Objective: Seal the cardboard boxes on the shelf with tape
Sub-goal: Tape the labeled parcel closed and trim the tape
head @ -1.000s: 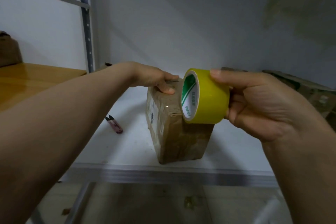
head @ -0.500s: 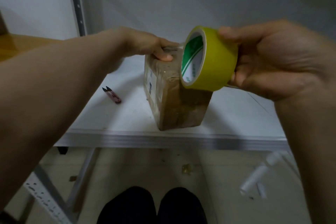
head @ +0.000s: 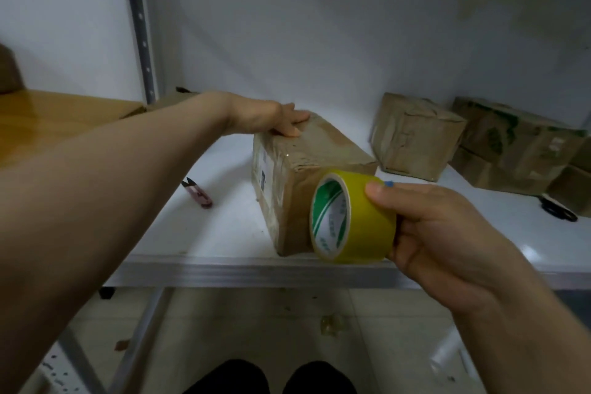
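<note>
Mid-seal: my left hand presses flat on the box, right hand grips the tape roll; next probably needs the snips.

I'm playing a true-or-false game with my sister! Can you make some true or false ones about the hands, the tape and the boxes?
1. The right hand holds a yellow tape roll. True.
2. The left hand lifts the nearest cardboard box off the white shelf. False: the hand rests on the box's top, and the box stands on the shelf.
3. Pink thread snips lie on the shelf, left of that box. True.
4. Only one box is on the shelf. False: more cardboard boxes stand to the right, farther back.
</note>
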Tool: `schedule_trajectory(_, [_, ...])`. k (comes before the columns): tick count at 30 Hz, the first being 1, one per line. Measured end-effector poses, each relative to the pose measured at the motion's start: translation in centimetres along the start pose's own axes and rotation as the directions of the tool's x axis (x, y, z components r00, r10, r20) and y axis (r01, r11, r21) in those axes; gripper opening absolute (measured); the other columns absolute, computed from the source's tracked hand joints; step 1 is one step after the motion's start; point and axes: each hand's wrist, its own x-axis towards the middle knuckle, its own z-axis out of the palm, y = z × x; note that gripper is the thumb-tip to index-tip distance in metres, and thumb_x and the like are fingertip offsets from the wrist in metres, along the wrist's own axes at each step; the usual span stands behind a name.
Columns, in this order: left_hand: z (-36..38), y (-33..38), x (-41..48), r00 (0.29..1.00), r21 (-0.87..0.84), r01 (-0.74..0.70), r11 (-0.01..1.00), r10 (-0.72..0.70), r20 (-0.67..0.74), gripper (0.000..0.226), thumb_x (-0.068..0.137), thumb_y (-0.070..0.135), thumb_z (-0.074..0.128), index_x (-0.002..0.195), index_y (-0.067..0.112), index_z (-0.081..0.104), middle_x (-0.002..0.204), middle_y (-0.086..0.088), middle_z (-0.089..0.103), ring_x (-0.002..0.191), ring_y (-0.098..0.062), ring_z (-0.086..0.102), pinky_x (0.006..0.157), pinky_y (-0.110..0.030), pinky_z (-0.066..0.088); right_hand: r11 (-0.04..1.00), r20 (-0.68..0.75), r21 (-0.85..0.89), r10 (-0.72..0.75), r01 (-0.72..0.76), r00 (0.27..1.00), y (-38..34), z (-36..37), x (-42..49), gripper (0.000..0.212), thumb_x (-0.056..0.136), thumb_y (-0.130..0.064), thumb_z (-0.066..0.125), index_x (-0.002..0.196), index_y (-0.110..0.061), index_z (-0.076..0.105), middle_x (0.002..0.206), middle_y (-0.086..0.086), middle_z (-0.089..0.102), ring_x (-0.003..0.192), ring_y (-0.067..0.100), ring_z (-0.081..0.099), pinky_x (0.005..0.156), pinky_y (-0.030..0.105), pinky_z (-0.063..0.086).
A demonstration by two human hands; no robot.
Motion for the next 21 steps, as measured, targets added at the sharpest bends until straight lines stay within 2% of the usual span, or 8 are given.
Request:
schedule_trajectory(3, [0.5, -0.6, 0.0, 0.997, 0.058, -0.072, 0.996, 0.074, -0.038, 0.056, 0.105, 0.025, 0.042, 0.158, 0.025, 0.024, 0.167, 0.004, 0.009, 0.155, -0.016, -0.002, 0.121, -0.034, -0.005, 1.000, -0.017, -0.010, 0.007, -0.007, 1.000, 0.1, -0.3, 0.3, 0.051, 0.069, -0.022, 0.068, 0.113, 0.004, 0.068, 0.107, 0.022, 0.073, 0.100, 0.037, 0.071, 0.089, 0.047, 0.058])
schedule_trajectory(5, [1.2, -0.5, -0.2, 0.973, 0.071, -0.158, 0.985, 0.167, -0.162, 0.051, 0.103, 0.021, 0.045, 0.153, 0.024, 0.038, 0.162, 0.007, 0.028, 0.153, -0.014, 0.012, 0.118, -0.024, 0.004, 1.000, -0.019, -0.024, 0.001, -0.002, 1.000, 0.1, -0.2, 0.3, 0.048, 0.070, -0.022, 0.068, 0.112, 0.003, 0.069, 0.105, 0.021, 0.074, 0.097, 0.036, 0.073, 0.085, 0.044, 0.060])
schedule_trajectory(7, [2.2, -0.6, -0.7, 0.924, 0.011, -0.253, 0.967, 0.245, -0.294, 0.046, 0.100, 0.012, 0.046, 0.145, 0.022, 0.050, 0.151, 0.012, 0.041, 0.148, -0.014, 0.028, 0.109, -0.010, 0.013, 1.000, -0.014, -0.027, -0.007, 0.007, 1.000, 0.1, -0.1, 0.4, 0.046, 0.071, -0.022, 0.068, 0.111, 0.002, 0.069, 0.104, 0.021, 0.074, 0.094, 0.034, 0.074, 0.082, 0.042, 0.061])
schedule_trajectory(9, [2.8, -0.4, -1.7, 0.913, -0.115, -0.321, 0.940, 0.275, -0.301, 0.047, 0.095, 0.010, 0.044, 0.140, 0.023, 0.050, 0.141, 0.015, 0.044, 0.144, -0.011, 0.032, 0.104, -0.001, 0.015, 0.999, -0.014, -0.028, -0.019, 0.018, 1.000, 0.2, 0.0, 0.5, 0.044, 0.072, -0.022, 0.068, 0.109, 0.003, 0.069, 0.104, 0.021, 0.074, 0.091, 0.033, 0.074, 0.080, 0.042, 0.060])
schedule_trajectory(12, [2.6, 0.0, -3.3, 0.937, -0.275, -0.345, 0.897, 0.313, -0.155, 0.059, 0.077, 0.025, 0.043, 0.135, 0.027, 0.051, 0.153, 0.006, 0.042, 0.149, -0.008, 0.021, 0.124, -0.026, 0.012, 1.000, -0.048, -0.001, -0.021, 0.020, 0.999, 0.2, -0.2, 0.8, 0.037, 0.079, -0.016, 0.067, 0.110, 0.004, 0.069, 0.105, 0.023, 0.073, 0.090, 0.033, 0.072, 0.080, 0.043, 0.059])
schedule_trajectory(15, [2.8, 1.3, -4.7, 0.958, -0.104, -0.281, 0.954, 0.285, 0.017, 0.080, 0.076, 0.044, 0.061, 0.152, 0.034, 0.038, 0.160, 0.015, 0.030, 0.146, -0.003, 0.023, 0.119, -0.024, 0.016, 0.999, -0.024, -0.029, -0.037, 0.036, 0.999, 0.3, -0.5, 0.6, 0.038, 0.081, -0.021, 0.066, 0.112, 0.001, 0.069, 0.104, 0.019, 0.075, 0.088, 0.029, 0.073, 0.074, 0.037, 0.061])
schedule_trajectory(18, [3.8, 1.0, -5.5, 0.947, 0.156, -0.296, 0.942, 0.310, -0.080, 0.097, 0.075, 0.058, 0.067, 0.158, 0.034, 0.023, 0.161, 0.015, 0.027, 0.144, -0.003, 0.024, 0.110, -0.017, 0.018, 0.981, 0.031, -0.171, -0.085, 0.089, 0.996, 0.8, -0.4, 0.5, 0.051, 0.078, -0.041, 0.064, 0.114, -0.005, 0.071, 0.103, 0.014, 0.076, 0.095, 0.028, 0.074, 0.086, 0.040, 0.059])
schedule_trajectory(21, [3.8, 0.6, -6.0, 0.934, 0.124, -0.332, 0.935, 0.345, -0.099, 0.084, 0.082, 0.054, 0.067, 0.155, 0.038, 0.029, 0.159, 0.019, 0.031, 0.142, 0.001, 0.029, 0.113, -0.018, 0.023, 0.984, 0.060, -0.117, -0.131, 0.137, 0.990, 0.1, -0.1, 0.6, 0.050, 0.079, -0.046, 0.063, 0.111, -0.010, 0.072, 0.106, 0.012, 0.075, 0.098, 0.027, 0.073, 0.089, 0.042, 0.058])
